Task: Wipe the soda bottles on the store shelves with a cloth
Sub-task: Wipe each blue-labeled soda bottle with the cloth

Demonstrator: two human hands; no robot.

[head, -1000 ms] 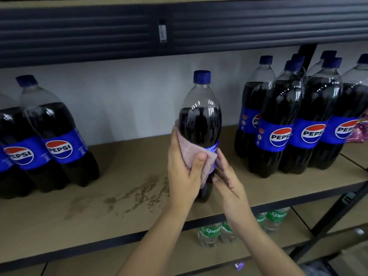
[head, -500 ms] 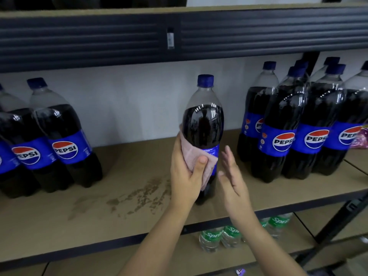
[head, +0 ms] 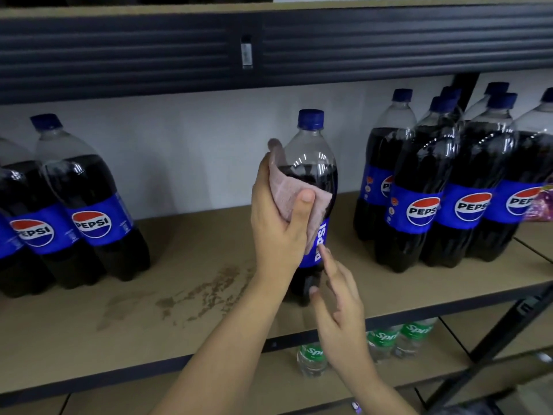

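Brown shelf board [head: 185,333] carries Pepsi bottle clusters at left [head: 89,205] and right [head: 425,187], with a single Pepsi bottle [head: 314,163] upright between them, well apart from both and near the front edge. Left hand [head: 278,226] wraps the bottle's left side, thumb across the front, pressing a pink cloth [head: 291,193] against its upper body above the label. Right hand [head: 341,301] sits low beside the bottle, fingers extended and relaxed, gripping nothing, one fingertip at the blue label.

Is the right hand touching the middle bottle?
Touching. In the head view, a fingertip of the right hand lies on the blue label of the middle bottle; the left hand presses the cloth higher up.
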